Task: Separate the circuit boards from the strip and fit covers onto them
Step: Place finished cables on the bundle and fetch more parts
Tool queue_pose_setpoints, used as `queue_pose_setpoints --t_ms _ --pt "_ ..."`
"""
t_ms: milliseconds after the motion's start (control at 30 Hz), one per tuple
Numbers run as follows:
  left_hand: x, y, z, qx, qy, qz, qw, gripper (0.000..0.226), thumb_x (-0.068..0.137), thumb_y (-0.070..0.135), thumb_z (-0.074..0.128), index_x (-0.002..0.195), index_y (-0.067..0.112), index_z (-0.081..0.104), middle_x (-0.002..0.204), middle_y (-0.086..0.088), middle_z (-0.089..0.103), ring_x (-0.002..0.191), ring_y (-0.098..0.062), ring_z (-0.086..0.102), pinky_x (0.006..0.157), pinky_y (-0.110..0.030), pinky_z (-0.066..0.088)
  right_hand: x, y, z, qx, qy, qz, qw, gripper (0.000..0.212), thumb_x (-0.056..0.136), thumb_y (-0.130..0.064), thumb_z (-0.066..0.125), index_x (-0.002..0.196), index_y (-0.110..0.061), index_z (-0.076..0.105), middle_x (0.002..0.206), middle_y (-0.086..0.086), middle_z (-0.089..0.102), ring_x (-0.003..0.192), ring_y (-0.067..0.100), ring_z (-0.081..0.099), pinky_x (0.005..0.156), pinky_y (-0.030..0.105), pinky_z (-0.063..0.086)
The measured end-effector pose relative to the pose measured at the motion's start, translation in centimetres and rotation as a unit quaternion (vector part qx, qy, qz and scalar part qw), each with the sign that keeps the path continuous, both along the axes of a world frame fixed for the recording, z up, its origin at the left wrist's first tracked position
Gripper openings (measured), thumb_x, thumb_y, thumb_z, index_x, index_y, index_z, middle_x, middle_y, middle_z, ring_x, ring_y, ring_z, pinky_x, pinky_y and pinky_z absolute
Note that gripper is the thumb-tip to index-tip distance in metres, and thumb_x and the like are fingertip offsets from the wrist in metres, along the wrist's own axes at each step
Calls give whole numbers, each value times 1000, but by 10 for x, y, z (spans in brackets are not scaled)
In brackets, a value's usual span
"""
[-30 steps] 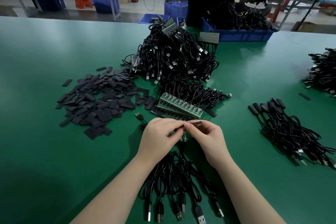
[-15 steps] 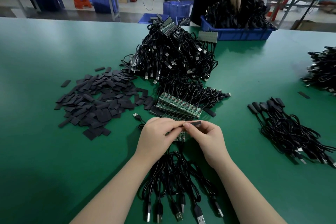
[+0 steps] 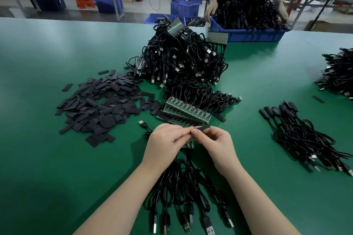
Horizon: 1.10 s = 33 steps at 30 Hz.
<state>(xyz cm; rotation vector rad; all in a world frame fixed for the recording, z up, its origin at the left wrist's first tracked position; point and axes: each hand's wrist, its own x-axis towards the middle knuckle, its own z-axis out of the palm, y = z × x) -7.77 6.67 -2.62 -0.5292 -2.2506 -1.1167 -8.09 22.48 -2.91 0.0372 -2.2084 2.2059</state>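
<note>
Both hands meet over the near middle of the green worktop (image 3: pixel 47 158). The left hand (image 3: pixel 164 143) has its fingers curled over the end of a short strip of circuit boards (image 3: pixel 189 142), most of which is hidden under the two hands, so how many boards it carries cannot be told. The right hand (image 3: pixel 215 145) pinches a slim black cover (image 3: pixel 202 128) between thumb and forefinger, its far end poking out to the right; the fingertips of the two hands touch at that cover. Black cables (image 3: pixel 183 192) trail from the held strip toward the near edge, ending in a row of USB plugs. Just beyond the hands lie stacked strips of green circuit boards (image 3: pixel 187 110), each with cables attached. To their left spreads a loose heap of flat black covers (image 3: pixel 101 103), and behind rises a big tangled mound of cables (image 3: pixel 181 57). Well off to the right sits a bundle of finished cables (image 3: pixel 301 133) with covers already on. At the far side, another person in black handles cables in a blue bin (image 3: pixel 252 34).
</note>
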Motion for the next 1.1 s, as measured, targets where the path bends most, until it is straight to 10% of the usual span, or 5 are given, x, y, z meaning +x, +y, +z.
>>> queue_pose_setpoints --t_ms 467,1100 --pt "0 -4 2 -33 -4 37 999 13 75 20 75 87 17 78 83 10 74 88 -4 59 84 -11 39 4 1 7 -30 7 46 998 21 69 -33 81 86 -21 79 85 9 76 75 12 65 68 22 52" --pt "-5 -10 -4 -69 70 -15 995 9 82 16 72 87 10 79 84 3 75 76 -13 68 74 -29 47 5 -1 5 0 35 21 999 13 69 -36 79 81 -32 80 75 1 75 67 7 61 64 21 50"
